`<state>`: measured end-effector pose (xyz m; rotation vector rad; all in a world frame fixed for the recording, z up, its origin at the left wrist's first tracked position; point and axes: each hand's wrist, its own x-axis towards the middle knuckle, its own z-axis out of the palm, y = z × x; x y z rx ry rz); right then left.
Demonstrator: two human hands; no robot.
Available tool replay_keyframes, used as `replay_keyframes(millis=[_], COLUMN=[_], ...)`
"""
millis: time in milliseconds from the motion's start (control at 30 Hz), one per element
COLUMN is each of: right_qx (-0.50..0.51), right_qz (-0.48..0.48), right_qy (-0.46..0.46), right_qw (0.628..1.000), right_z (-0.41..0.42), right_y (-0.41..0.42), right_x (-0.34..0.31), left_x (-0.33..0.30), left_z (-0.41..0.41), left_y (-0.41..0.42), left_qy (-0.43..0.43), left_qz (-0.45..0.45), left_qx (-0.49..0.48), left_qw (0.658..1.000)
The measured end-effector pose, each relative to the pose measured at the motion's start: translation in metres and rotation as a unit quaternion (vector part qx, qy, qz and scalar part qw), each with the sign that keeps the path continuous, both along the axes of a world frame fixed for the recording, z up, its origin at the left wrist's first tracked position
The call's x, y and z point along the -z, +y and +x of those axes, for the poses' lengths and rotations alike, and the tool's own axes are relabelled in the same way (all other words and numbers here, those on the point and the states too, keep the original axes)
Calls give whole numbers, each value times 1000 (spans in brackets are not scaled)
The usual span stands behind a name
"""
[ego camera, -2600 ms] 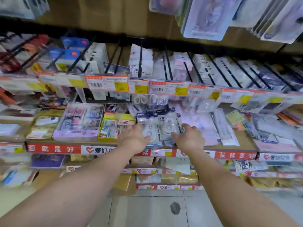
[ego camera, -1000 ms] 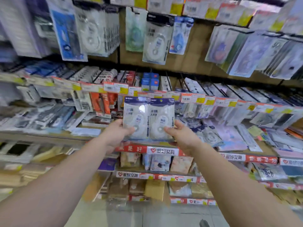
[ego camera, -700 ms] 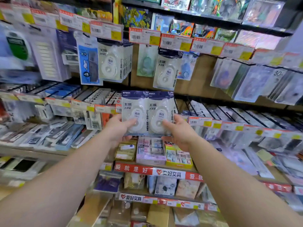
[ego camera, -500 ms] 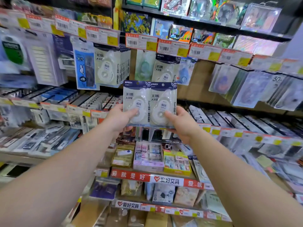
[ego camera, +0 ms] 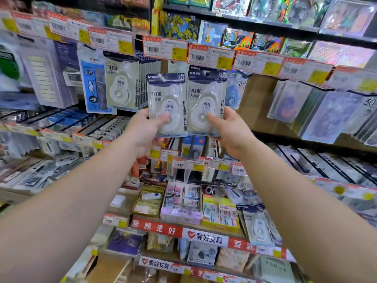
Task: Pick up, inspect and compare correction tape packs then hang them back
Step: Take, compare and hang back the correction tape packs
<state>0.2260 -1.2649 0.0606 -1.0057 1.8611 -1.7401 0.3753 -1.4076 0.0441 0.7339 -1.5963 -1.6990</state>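
Head view: both packs [ego camera: 186, 103] lifted higher, upright

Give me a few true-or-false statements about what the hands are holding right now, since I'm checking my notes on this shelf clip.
1. Each hand holds one correction tape pack. True: the left hand grips the left pack, the right hand the right pack.
2. The two packs are held side by side, upright. True.
3. The packs have red headers. False: both headers are dark blue.
4. The right pack sits lower than the left. False: it is slightly higher.
5. Similar packs hang on a peg left of the held ones. True.
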Motion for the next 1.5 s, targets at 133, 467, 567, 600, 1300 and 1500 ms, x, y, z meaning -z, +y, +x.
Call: replay_keyframes(millis=[133,467,567,600,1300,1500], right_qx=[-5,12,19,26,60,60], right_qz=[-8,3,9,14,54,43], right_qy=[2,-30,-50,-58,60,56], right_qw=[1000,999,999,998,995,996], right_z=[-4,-5,-4,-3,5,-2], right_y=[-5,-15,-19,-20,15,10], right_x=[-8,-17,-20,-20,-8,-14], left_x=[-3,1,4,5,-20,-30], left_z=[-2,-1,1,2,-51,-56], left_y=[-4,-6,-7,-7,29,28], left_qy=[3,7,5,4,-16,6], left_qz=[-6,9,15,13,-89,-101], left_qx=[-26,-33,-30,-26,35,24], left_qw=[1000,999,999,1000,995,995])
